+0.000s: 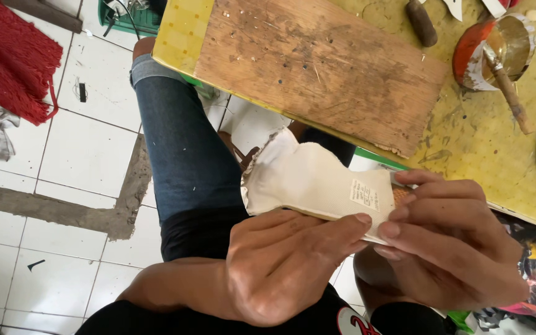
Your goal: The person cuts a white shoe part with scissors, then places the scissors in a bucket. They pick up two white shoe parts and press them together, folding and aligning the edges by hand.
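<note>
I hold a cream-white shoe sole piece [308, 177] with a frayed far edge and a small white paper label over my lap. My left hand [286, 263] grips its near edge from below, thumb stretched along the rim. My right hand [451, 242] pinches the right end near the label, fingers curled over it. An orange patch shows under my right fingers. My leg in blue jeans [181, 149] lies beneath.
A worn wooden board [317, 62] lies on a yellow work table [491, 149]. A tin of glue with a brush [497, 53] stands at the far right, a dark tool handle [421, 22] beside it. A red cloth [10, 59] lies on the white tiled floor.
</note>
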